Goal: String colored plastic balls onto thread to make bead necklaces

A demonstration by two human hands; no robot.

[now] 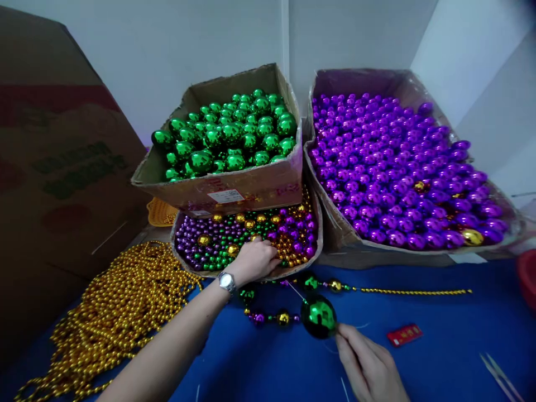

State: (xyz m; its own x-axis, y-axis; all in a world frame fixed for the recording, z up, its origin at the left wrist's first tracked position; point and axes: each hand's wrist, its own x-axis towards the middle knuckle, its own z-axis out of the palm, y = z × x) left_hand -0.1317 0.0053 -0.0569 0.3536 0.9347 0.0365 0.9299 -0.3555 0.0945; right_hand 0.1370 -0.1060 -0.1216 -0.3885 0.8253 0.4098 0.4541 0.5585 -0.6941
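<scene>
My left hand (256, 259), with a silver watch at the wrist, reaches into a box of small mixed beads (218, 231) in purple, green and gold. Its fingers are bent down among the beads; the fingertips, and anything in them, are hidden. My right hand (368, 363) pinches the right side of a large shiny green bead (319, 316), thumb and fingers closed at its edge. A thin pale line runs from this bead up to the left. Behind it lies a bead strand (283, 319) of purple, gold and green, ending in a thin gold bead chain (414, 291).
A carton of green balls (230, 134) sits above the mixed beads. On the right stands a carton of purple balls (389, 162). Gold bead strands (121, 307) are heaped at left beside a big carton (54, 167). A red packet (404, 335) and tweezers (500, 377) lie on the blue surface.
</scene>
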